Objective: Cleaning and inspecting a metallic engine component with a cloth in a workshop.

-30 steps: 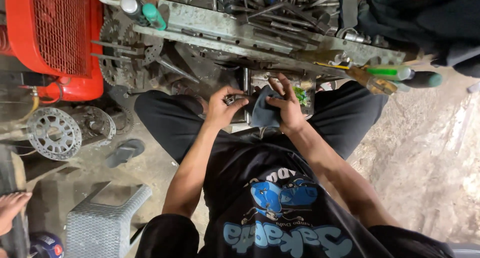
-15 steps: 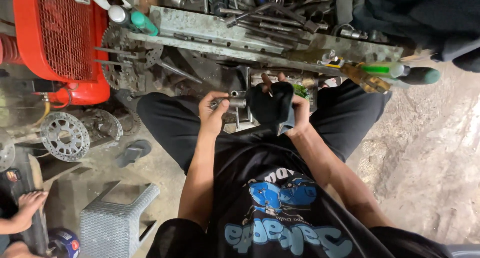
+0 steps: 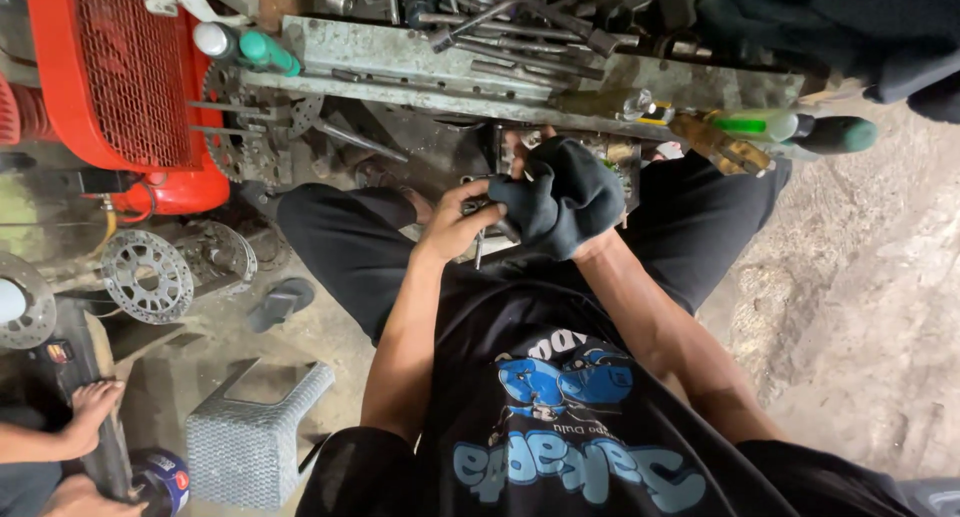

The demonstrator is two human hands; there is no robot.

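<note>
Gripping a small metal part [image 3: 487, 205], the left hand [image 3: 455, 225] holds it just below the bench [image 3: 400, 72]; the right hand [image 3: 590, 239], closed inside a dark rag [image 3: 560, 195], presses against it. Wiping looks underway, which calls for turning the part within the rag.

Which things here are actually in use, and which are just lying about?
In use: left hand, right hand, dark cloth, small metal part.
Lying about: brake disc, grey stool, green-handled screwdriver, red machine.
</note>
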